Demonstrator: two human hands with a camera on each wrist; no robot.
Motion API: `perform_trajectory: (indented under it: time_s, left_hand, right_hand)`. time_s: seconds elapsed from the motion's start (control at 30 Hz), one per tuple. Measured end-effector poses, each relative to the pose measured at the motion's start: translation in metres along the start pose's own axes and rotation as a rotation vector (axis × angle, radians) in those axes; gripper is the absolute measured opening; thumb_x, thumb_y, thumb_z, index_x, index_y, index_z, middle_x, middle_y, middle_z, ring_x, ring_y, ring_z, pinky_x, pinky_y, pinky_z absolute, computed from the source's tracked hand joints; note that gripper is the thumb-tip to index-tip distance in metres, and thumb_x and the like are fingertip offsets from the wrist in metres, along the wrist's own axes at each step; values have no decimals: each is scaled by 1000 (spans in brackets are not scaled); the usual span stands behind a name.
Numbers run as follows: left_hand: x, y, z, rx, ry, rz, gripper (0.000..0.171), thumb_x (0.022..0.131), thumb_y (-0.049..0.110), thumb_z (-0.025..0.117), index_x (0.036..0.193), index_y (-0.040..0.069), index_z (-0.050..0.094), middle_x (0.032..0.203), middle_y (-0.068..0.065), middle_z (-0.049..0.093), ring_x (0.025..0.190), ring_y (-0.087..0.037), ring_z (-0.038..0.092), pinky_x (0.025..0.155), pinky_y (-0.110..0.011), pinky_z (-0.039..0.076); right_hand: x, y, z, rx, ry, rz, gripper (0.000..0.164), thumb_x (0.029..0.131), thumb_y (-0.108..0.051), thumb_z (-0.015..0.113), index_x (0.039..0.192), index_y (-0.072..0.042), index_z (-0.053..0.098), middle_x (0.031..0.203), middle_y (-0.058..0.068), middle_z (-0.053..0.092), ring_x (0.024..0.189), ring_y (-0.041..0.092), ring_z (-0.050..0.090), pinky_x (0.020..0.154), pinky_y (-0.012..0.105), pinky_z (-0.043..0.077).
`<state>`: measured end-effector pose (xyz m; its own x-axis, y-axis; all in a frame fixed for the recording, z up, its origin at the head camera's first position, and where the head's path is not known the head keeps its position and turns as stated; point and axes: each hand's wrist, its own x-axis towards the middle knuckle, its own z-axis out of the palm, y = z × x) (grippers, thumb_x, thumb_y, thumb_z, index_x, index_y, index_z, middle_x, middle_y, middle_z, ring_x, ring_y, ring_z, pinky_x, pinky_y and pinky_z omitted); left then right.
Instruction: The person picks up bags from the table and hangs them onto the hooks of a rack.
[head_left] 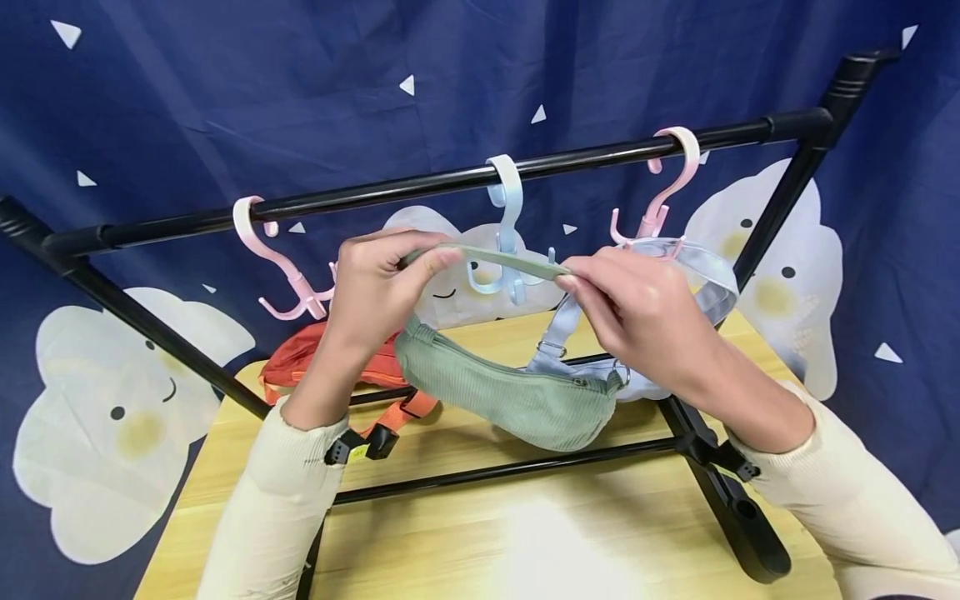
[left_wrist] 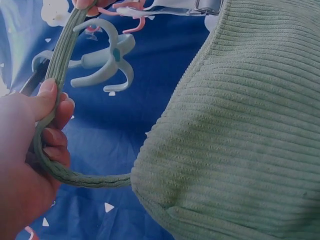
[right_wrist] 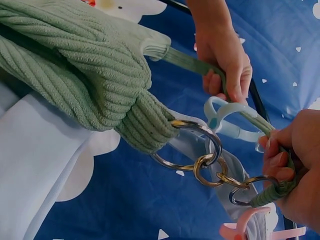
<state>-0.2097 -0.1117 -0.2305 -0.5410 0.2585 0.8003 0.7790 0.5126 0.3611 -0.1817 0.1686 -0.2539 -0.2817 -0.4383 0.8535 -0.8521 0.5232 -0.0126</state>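
The left hand (head_left: 382, 287) and the right hand (head_left: 633, 304) both grasp the strap (head_left: 510, 260) of a green bag (head_left: 510, 396), each pinching it between thumb and fingers, so that a short piece is stretched between them. The bag hangs in the air above the table (head_left: 435, 533), rather toward its far edge. The strap crosses before the blue hook (head_left: 510, 200) on the black rod (head_left: 397, 187); whether they touch, I cannot tell. In my judgement, if the strap goes over only the tip of one prong, the weight of the bag could pull it off. The linked metal rings (right_wrist: 197, 172) near the right hand might catch on a prong. Also, the light blue bag (head_left: 645, 387) is just behind, at the right, and a careless pull could perhaps tangle both straps.
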Motion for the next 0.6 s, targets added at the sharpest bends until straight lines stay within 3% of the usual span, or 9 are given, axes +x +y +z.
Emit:
perform_trajectory:
  time_s: [0.23,0.47,0.6]
  left_hand:
    - [2,-5,2,9,-15,-21,12,88,15,82,95,6,84,88,-7,80,71,-10,60,65,-17,43]
    - [2,-10,4,30,-43,-63,13,89,18,81,96,7,84,90,-7,80,80,-12,68,70,-17,47]
    - [1,-10,4,46,-62,-78,14,90,20,80,97,8,83,91,-6,80,79,-11,66,69,-16,45]
  right_hand:
    - [1,3,3,14,18,8,34,109,-23,53,100,2,73,73,7,66,60,12,49,54,25,40]
    - [0,5,6,23,11,10,19,104,-13,62,99,2,74,73,7,66,59,12,49,54,25,40]
    - [-1,5,8,23,7,6,10,99,-5,68,98,3,73,72,8,66,58,13,50,52,26,42]
